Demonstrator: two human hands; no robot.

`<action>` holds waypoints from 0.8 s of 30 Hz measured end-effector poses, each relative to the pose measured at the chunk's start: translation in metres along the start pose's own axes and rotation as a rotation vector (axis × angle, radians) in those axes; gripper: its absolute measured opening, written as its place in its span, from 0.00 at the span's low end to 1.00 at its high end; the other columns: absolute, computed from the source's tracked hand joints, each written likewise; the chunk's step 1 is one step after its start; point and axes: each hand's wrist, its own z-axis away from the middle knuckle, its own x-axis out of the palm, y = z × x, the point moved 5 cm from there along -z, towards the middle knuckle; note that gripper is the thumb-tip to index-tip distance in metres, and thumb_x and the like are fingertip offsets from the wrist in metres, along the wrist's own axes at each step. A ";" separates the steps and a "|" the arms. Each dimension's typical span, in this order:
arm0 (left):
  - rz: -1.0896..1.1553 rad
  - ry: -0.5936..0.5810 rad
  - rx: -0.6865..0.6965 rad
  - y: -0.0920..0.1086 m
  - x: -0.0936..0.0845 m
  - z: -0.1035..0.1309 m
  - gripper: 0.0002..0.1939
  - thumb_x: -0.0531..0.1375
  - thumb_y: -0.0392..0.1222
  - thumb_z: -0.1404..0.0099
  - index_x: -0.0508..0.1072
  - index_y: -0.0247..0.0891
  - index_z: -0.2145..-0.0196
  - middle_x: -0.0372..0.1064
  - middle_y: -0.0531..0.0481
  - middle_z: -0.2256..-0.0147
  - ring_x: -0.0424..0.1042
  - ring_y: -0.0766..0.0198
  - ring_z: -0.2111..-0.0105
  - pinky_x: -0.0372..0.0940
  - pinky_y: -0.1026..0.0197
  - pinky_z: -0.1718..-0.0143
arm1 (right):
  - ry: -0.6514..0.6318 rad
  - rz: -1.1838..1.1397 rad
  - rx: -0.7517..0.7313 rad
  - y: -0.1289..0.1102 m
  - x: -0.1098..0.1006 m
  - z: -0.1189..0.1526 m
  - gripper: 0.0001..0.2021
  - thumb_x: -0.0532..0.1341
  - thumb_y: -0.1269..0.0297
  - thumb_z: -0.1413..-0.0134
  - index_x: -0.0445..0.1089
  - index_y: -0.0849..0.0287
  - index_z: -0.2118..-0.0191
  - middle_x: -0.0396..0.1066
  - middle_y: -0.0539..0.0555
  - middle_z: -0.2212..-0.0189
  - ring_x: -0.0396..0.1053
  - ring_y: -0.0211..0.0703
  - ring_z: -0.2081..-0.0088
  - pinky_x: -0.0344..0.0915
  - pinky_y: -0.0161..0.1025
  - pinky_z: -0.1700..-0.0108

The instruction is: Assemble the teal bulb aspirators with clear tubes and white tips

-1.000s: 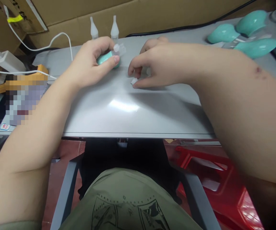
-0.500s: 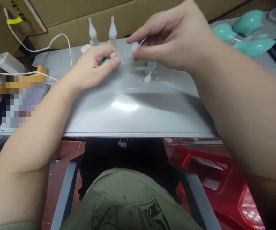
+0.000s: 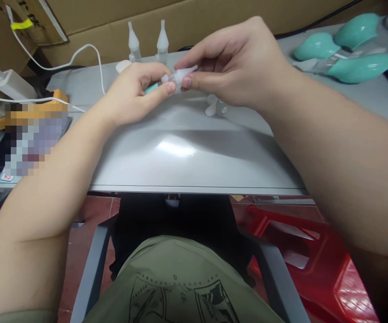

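Note:
My left hand [image 3: 136,92] is closed around a small clear plastic piece [image 3: 171,79] with a teal part [image 3: 151,88] showing under the fingers. Pinched in my right hand [image 3: 229,65] is a white tapered nozzle tip [image 3: 186,72], its wide end against the clear piece and its narrow end pointing right. Whether the tip is seated on it I cannot tell. Behind my left hand stand two clear tubes with white pointed tips [image 3: 133,39]. Small white parts [image 3: 210,109] lie on the table below my right hand.
Several teal bulbs [image 3: 362,67] with clear parts lie at the back right of the grey table [image 3: 194,166]. On the left are a white charger [image 3: 15,87], its cables and a blurred-out item on a yellow object [image 3: 59,96]. Cardboard [image 3: 96,27] walls the back. A red stool [image 3: 328,269] stands below right.
My right hand has come left and slightly down, bringing the white nozzle tip against the clear piece in my left hand. The tip has turned to lie nearly level.

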 end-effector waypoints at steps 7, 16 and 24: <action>0.094 0.022 -0.033 0.001 0.002 0.000 0.24 0.65 0.69 0.24 0.79 0.46 0.66 0.69 0.51 0.73 0.65 0.57 0.69 0.62 0.50 0.57 | -0.115 0.426 -0.199 -0.009 -0.006 0.004 0.12 0.73 0.77 0.33 0.90 0.58 0.49 0.84 0.45 0.60 0.75 0.29 0.62 0.68 0.26 0.59; 0.069 0.015 -0.026 -0.008 0.003 -0.002 0.19 0.64 0.63 0.26 0.78 0.47 0.66 0.67 0.53 0.75 0.61 0.59 0.71 0.59 0.52 0.62 | -0.108 0.534 -0.153 -0.009 -0.008 0.003 0.07 0.73 0.65 0.30 0.90 0.54 0.51 0.83 0.45 0.63 0.73 0.33 0.64 0.68 0.34 0.60; 0.111 -0.077 -0.064 -0.008 0.007 0.000 0.27 0.65 0.73 0.25 0.78 0.47 0.66 0.67 0.52 0.75 0.61 0.57 0.70 0.55 0.51 0.64 | -0.213 0.668 -0.368 0.001 -0.013 -0.003 0.06 0.74 0.61 0.32 0.89 0.47 0.53 0.82 0.44 0.64 0.78 0.34 0.62 0.74 0.34 0.56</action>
